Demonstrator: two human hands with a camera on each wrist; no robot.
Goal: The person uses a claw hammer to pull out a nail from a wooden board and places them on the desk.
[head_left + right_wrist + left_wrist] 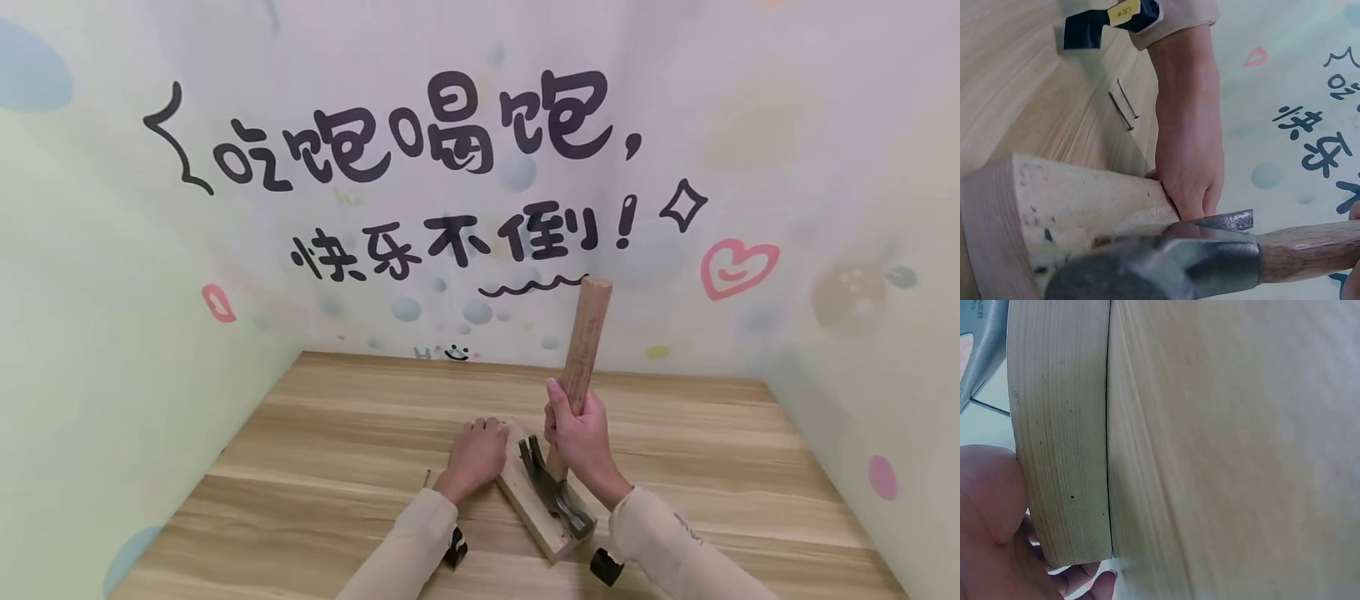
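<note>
A claw hammer (589, 333) stands with its wooden handle up and its metal head low over a pale wooden block (521, 500). My right hand (583, 433) grips the handle above the head. At the block's far end my left hand (478, 450) holds on, the thumb against the block and the fingers around its end, as the left wrist view shows. Between hammer head and block, a thin dark rod (990, 407), like a nail, is visible in that view. The right wrist view shows the hammer head (1210, 259) close over the block's marked face; contact is hard to tell.
Two loose nails (1121, 111) lie on the wood-grain table (337, 433), left of the block. Pale printed walls (480, 50) stand behind and at both sides. Black wrist devices (606, 567) sit at both sleeves.
</note>
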